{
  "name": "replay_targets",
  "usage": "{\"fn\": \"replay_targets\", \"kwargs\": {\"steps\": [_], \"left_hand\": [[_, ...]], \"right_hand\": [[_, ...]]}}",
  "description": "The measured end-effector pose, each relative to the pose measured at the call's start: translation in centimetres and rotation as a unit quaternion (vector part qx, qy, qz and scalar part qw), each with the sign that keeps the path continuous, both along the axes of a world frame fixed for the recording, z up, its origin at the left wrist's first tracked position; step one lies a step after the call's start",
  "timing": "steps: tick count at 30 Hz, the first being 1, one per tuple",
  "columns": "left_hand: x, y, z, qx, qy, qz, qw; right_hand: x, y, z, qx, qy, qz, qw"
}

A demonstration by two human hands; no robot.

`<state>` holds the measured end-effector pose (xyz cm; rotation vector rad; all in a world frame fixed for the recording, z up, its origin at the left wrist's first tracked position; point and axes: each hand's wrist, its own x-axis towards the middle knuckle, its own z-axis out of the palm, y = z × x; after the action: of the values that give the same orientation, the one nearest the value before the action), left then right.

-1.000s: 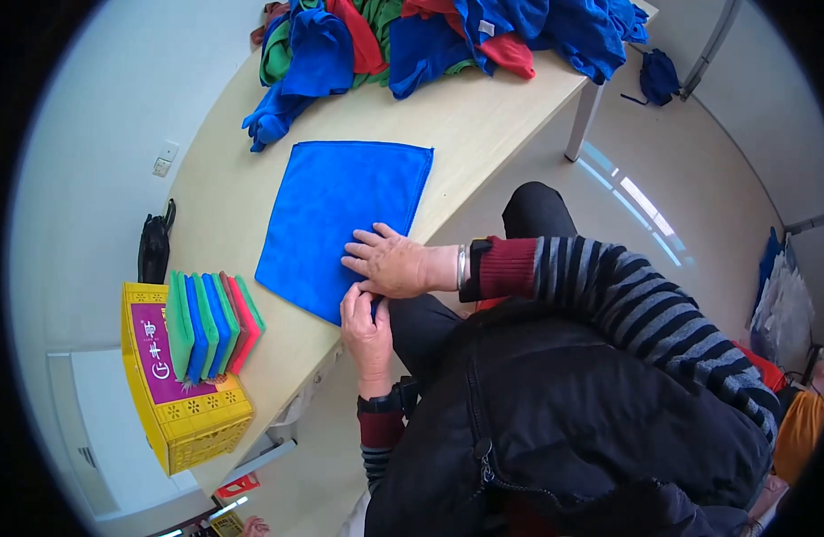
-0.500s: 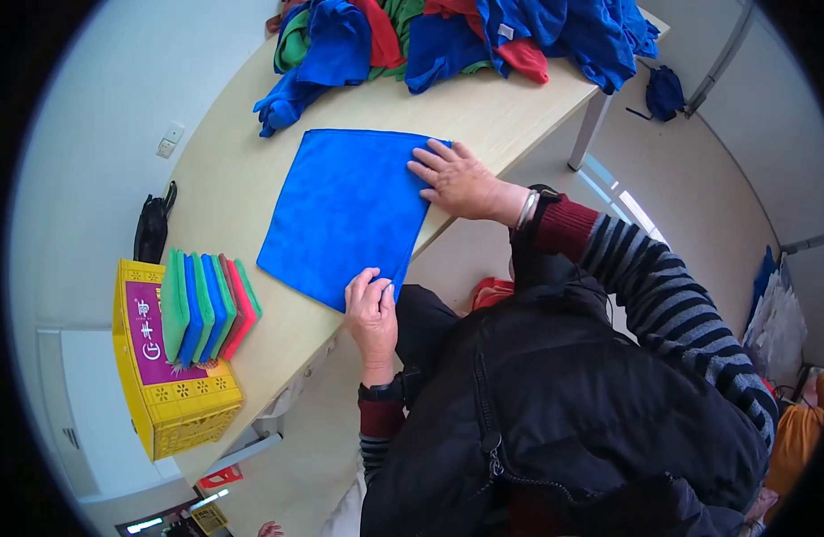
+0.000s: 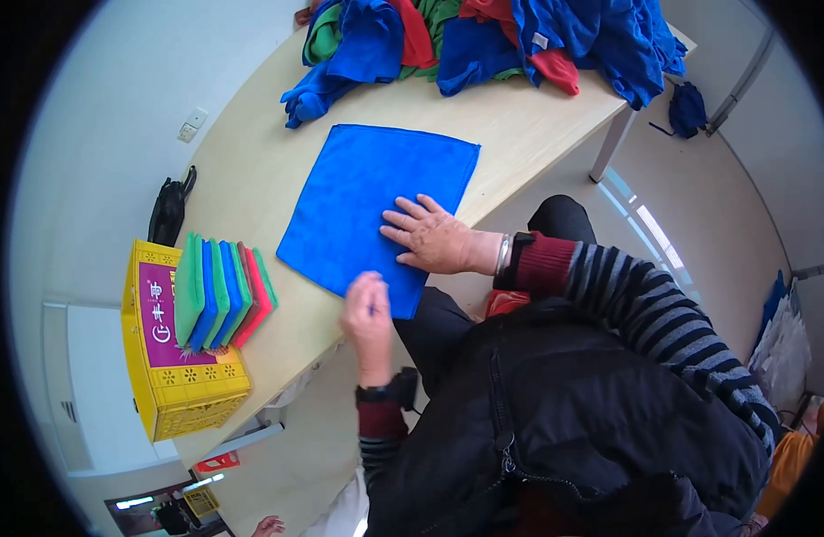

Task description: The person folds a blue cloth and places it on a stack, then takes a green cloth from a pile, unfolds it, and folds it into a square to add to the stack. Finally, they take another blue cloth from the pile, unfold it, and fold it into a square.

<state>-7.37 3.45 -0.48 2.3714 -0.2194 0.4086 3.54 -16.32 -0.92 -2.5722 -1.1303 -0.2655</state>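
A square blue cloth (image 3: 362, 188) lies flat near the table's front edge, one corner reaching the edge. My right hand (image 3: 430, 236) rests palm down on its right-hand part, fingers spread. At the cloth's near left edge is my left hand (image 3: 367, 318), slightly blurred, with its fingers curled together. Whatever those fingers may pinch is too small to make out.
A heap of blue, red and green cloths (image 3: 483, 45) covers the table's far end. At the left, a yellow plastic basket (image 3: 192, 398) holds several folded cloths (image 3: 219, 291) standing upright. A black bag (image 3: 168, 210) sits by the wall. Another person's hand (image 3: 268, 526) shows at the bottom.
My right hand has slid from the cloth's far right corner toward me, near its middle right. My left hand has shifted slightly off the near corner, toward the left edge. The view has shifted a little.
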Motion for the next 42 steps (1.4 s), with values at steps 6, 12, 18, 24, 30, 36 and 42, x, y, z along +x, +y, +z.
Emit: {"fn": "replay_targets", "kwargs": {"steps": [6,12,18,24,30,36,42], "left_hand": [[7.3,5.6,1.2,0.297,0.01,0.049,0.954],[8.2,9.7,-0.8,0.316,0.119,0.112,0.934],[9.8,11.5,0.4,0.382,0.152,0.218,0.885],[12.3,8.6,-0.5,0.314,0.151,0.179,0.92],[9.9,11.3,-0.4,0.287,0.138,0.163,0.934],[10.8,10.3,0.1,0.298,0.165,0.155,0.927],[10.6,10.4,0.0,0.309,0.151,0.167,0.924]], "right_hand": [[1.0,0.0,0.8,-0.034,0.0,-0.064,0.997],[5.5,-6.0,0.7,-0.061,0.005,-0.099,0.993],[9.7,-2.5,4.0,-0.19,-0.018,-0.104,0.976],[11.2,7.9,0.5,-0.061,0.002,0.026,0.998],[18.7,4.4,1.8,-0.103,0.11,-0.102,0.983],[21.2,7.0,1.6,-0.138,-0.026,-0.085,0.986],[19.2,16.5,1.0,-0.068,0.037,0.056,0.995]]}}
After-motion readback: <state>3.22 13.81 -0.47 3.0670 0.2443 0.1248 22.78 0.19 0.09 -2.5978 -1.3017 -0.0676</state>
